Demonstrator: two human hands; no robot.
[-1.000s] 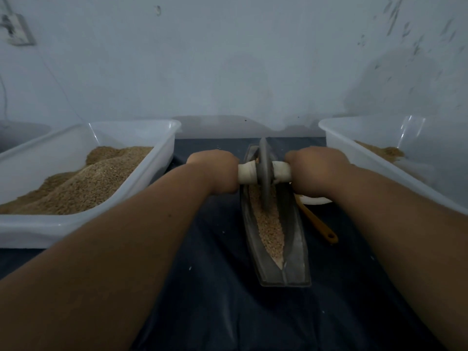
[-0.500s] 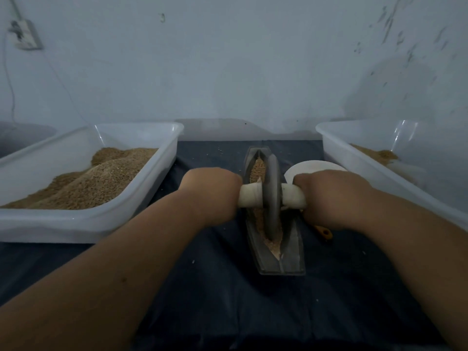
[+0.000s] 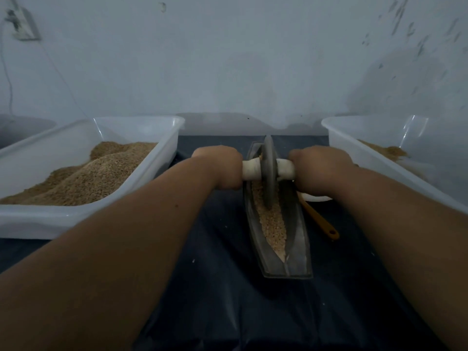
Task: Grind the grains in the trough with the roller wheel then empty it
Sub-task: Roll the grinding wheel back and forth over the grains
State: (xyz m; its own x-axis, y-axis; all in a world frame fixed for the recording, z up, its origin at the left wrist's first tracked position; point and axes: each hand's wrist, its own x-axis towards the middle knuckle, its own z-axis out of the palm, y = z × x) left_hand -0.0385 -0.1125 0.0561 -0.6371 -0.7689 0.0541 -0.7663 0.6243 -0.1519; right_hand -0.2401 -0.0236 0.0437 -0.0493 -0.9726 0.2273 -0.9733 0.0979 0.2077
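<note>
A long, boat-shaped metal trough (image 3: 301, 249) lies on the dark cloth in front of me, with tan grains (image 3: 272, 224) along its groove. The grey roller wheel (image 3: 269, 173) stands upright in the far half of the trough, on a white axle handle (image 3: 250, 169) that sticks out on both sides. My left hand (image 3: 220, 165) grips the left end of the handle. My right hand (image 3: 319, 171) grips the right end. Both arms are stretched forward.
A white tub (image 3: 167, 138) heaped with grain stands at the left. Another white tub (image 3: 336, 133) with a little grain is at the right. An orange spoon (image 3: 321, 221) and a white dish (image 3: 316, 198) lie just right of the trough. A wall rises close behind.
The wheel rolled toward me to the near end of the trough half a second ago, then away again to the far half. Both hands kept their grip on the handle.
</note>
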